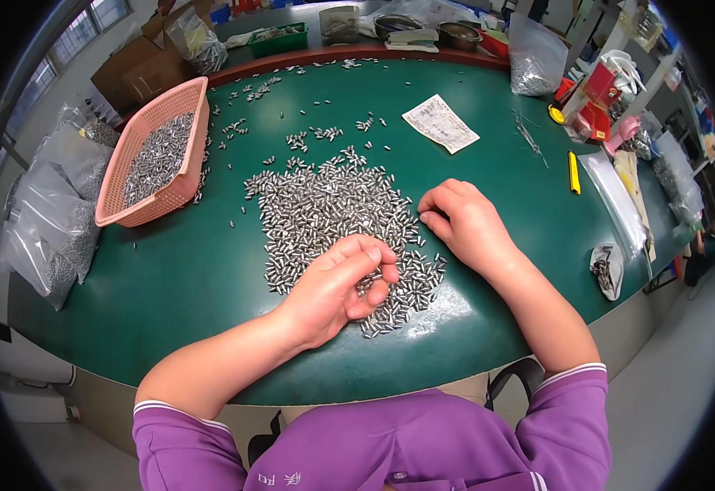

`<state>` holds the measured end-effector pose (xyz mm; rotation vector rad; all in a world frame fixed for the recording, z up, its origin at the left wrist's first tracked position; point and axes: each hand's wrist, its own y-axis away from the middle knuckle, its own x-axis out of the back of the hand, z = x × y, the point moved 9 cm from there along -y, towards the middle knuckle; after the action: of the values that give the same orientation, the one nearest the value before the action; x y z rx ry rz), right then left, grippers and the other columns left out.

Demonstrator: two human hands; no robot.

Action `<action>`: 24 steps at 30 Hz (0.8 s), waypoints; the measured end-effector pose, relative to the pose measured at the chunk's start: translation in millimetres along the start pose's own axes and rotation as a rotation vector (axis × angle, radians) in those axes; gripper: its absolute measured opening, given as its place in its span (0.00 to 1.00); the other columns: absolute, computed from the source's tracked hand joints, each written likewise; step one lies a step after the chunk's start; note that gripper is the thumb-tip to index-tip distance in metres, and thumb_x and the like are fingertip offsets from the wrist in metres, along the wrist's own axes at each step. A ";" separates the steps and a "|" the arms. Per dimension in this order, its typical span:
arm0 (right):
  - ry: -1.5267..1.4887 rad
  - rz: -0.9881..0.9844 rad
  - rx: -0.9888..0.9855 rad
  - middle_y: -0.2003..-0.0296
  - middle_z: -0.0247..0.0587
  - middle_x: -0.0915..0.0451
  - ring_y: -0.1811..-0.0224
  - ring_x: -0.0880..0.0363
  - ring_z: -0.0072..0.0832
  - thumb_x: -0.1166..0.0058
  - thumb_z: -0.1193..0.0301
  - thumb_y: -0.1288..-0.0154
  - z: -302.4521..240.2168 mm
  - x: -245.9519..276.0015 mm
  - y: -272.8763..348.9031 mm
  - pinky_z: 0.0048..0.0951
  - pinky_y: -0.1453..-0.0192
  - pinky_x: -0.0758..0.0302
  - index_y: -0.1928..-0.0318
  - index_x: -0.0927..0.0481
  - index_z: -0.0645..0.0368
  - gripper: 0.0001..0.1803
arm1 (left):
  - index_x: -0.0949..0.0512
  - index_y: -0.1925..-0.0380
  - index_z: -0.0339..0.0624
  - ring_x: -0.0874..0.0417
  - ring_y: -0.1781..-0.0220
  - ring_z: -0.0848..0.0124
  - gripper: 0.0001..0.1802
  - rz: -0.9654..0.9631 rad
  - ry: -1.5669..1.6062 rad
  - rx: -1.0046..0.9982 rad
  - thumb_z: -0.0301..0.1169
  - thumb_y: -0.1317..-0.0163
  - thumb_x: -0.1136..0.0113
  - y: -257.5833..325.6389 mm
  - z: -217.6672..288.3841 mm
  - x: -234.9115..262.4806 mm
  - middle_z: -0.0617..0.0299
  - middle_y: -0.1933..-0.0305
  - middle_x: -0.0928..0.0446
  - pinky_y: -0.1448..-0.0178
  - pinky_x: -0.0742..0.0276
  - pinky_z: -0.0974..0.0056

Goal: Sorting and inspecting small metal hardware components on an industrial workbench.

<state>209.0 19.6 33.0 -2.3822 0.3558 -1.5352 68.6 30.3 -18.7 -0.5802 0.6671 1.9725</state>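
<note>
A wide heap of small silver metal pins (324, 213) lies spread on the green table (177, 286). My left hand (337, 286) rests on the near edge of the heap, fingers curled around several pins held in the palm. My right hand (464, 225) lies at the heap's right edge with fingers bent, fingertips touching pins on the table. More pins lie scattered in small groups (316, 135) farther back.
A pink plastic basket (140, 209) holding many pins stands at the left. Clear bags of pins (63, 229) sit beyond it. A printed paper slip (441, 123), a yellow cutter (573, 172), a cardboard box (140, 69) and metal bowls (455, 34) lie toward the back and right.
</note>
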 end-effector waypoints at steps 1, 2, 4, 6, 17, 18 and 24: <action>0.025 0.017 0.010 0.69 0.39 0.26 0.61 0.28 0.39 0.45 0.73 0.49 -0.6 1.1 0.3 0.36 0.57 0.29 0.70 0.24 0.57 0.04 | 0.32 0.62 0.42 0.32 0.75 0.78 0.07 -0.007 0.006 0.000 0.33 0.35 0.55 -0.1 -0.1 -0.9 0.61 0.67 0.29 0.80 0.42 0.76; 0.028 0.019 0.009 0.69 0.39 0.26 0.61 0.28 0.39 0.45 0.73 0.49 -0.3 2.3 1.1 0.36 0.57 0.29 0.70 0.24 0.57 0.04 | 0.32 0.62 0.42 0.32 0.75 0.78 0.07 -0.012 0.005 0.000 0.33 0.35 0.55 -0.4 0.1 -2.0 0.61 0.67 0.29 0.80 0.42 0.76; 0.025 0.087 0.049 0.71 0.37 0.27 0.64 0.27 0.33 0.45 0.75 0.47 -3.7 7.2 0.1 0.30 0.59 0.29 0.68 0.24 0.58 0.04 | 0.32 0.62 0.42 0.32 0.75 0.78 0.07 0.001 -0.020 0.001 0.32 0.35 0.54 -0.3 0.1 -1.2 0.62 0.67 0.29 0.80 0.42 0.77; -0.206 0.022 -0.045 0.70 0.35 0.27 0.65 0.28 0.28 0.46 0.75 0.45 -5.5 3.6 0.5 0.27 0.60 0.30 0.67 0.24 0.58 0.04 | 0.33 0.60 0.41 0.33 0.75 0.80 0.07 0.012 -0.042 -0.003 0.31 0.35 0.54 -0.1 0.3 -0.7 0.62 0.67 0.29 0.80 0.42 0.77; -0.711 -0.078 0.054 0.69 0.33 0.26 0.67 0.27 0.20 0.44 0.76 0.45 -47.9 -0.5 8.3 0.20 0.64 0.29 0.67 0.20 0.58 0.04 | 0.35 0.59 0.42 0.33 0.76 0.81 0.08 0.022 -0.024 -0.009 0.28 0.37 0.51 -1.4 -2.0 -0.5 0.62 0.68 0.30 0.79 0.38 0.78; -0.646 -0.042 0.011 0.70 0.34 0.25 0.68 0.27 0.20 0.44 0.76 0.45 -42.5 1.7 6.8 0.21 0.64 0.29 0.67 0.20 0.58 0.04 | 0.35 0.59 0.42 0.33 0.76 0.81 0.08 0.024 -0.024 -0.009 0.28 0.37 0.51 -1.7 -2.1 0.7 0.62 0.68 0.30 0.79 0.38 0.78; -0.306 0.056 -0.034 0.70 0.37 0.25 0.68 0.25 0.29 0.44 0.76 0.47 -9.7 9.8 2.8 0.27 0.64 0.27 0.68 0.21 0.58 0.05 | 0.33 0.62 0.43 0.33 0.76 0.81 0.06 -0.010 -0.034 0.004 0.31 0.35 0.53 -1.1 -1.8 -2.9 0.64 0.68 0.30 0.79 0.39 0.77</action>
<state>203.9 12.5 44.0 -2.5579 0.3777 -1.1248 71.1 27.8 -18.5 -0.5450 0.6455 1.9672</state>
